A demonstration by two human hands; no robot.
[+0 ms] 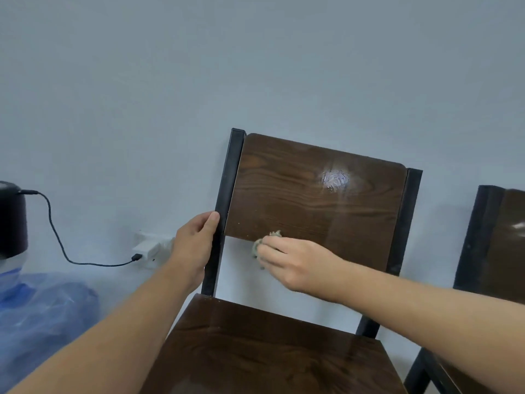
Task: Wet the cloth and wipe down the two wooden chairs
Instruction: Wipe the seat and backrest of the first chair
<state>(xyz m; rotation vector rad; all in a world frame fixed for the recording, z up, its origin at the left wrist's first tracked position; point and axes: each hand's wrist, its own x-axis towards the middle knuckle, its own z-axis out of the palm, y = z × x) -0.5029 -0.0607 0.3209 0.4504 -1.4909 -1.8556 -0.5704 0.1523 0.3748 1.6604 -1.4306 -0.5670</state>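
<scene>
A dark wooden chair (312,194) with a black metal frame stands against the pale wall, its backrest and seat facing me. My left hand (196,245) grips the frame's left upright just below the backrest's bottom corner. My right hand (292,263) holds a small crumpled grey-green cloth (262,243) against the backrest's lower edge, left of centre; most of the cloth is hidden under my fingers. A second wooden chair (500,245) of the same kind shows partly at the right edge.
A blue water bottle (39,317) with a black pump top (11,220) stands at the left. A black cable (61,245) runs from it to a white wall plug (150,248). The wall is close behind both chairs.
</scene>
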